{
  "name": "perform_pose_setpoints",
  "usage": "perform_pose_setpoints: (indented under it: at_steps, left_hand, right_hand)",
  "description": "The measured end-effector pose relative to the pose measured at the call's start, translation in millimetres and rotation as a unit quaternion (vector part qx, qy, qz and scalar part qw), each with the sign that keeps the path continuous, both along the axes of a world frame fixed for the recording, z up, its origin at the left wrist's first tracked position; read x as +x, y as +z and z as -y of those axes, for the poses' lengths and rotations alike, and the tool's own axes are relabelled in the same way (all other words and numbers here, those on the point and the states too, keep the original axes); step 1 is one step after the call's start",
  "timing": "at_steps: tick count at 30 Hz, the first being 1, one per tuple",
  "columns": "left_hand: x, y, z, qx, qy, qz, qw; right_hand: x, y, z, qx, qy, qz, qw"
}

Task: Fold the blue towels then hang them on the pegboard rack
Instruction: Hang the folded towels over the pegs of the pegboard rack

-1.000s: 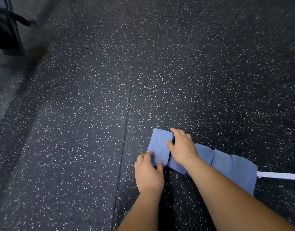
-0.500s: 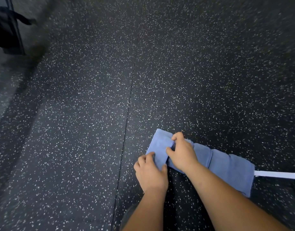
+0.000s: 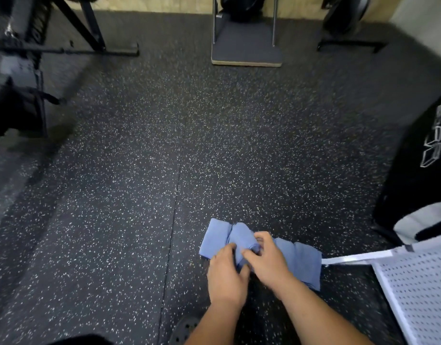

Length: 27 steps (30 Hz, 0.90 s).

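A blue towel [image 3: 301, 262] lies folded into a long strip on the speckled black floor, low and right of centre. Its left end [image 3: 219, 235] is doubled over into a thick fold. My left hand [image 3: 225, 277] grips the near edge of that fold, fingers curled over it. My right hand [image 3: 269, 260] pinches the same fold from the right, thumb and fingers round the cloth. A white perforated pegboard rack [image 3: 418, 287] lies at the lower right, with a white bar [image 3: 356, 257] reaching to the towel's right end.
A dark platform with metal legs [image 3: 247, 46] stands at the top centre. Black gym frames [image 3: 65, 46] fill the top left. A black bag with white print [image 3: 423, 165] sits at the right edge. A floor seam [image 3: 176, 195] runs down the middle.
The view has tilted up, so the far equipment and the pegboard rack show now. Both hands have gathered the towel's left end into a thicker fold and closed on it.
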State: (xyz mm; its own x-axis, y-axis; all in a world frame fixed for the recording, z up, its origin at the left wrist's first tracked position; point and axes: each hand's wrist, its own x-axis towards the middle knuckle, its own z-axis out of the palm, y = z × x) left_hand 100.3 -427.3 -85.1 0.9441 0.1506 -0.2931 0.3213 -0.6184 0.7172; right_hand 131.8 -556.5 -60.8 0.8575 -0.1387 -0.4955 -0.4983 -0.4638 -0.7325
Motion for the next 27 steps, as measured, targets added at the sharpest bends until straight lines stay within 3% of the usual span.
perform_pose_setpoints:
  at_steps: [6,11,20,27]
  left_hand:
    - [-25,58,26,-0.025,-0.077,0.054,0.995]
    - [-44,97,51,-0.036,-0.151,0.088,0.984]
    - [-85,182,96,-0.086,-0.252,0.129,0.955]
    - [-112,210,140,-0.102,-0.304,0.155,0.934]
  right_hand:
    - [-41,75,46,0.024,0.004,0.053,0.998]
    - [-85,121,89,-0.008,-0.006,0.107,0.994]
    - [-155,185,133,-0.053,-0.102,0.193,0.974]
    - [-207,222,159,-0.154,-0.21,0.232,0.937]
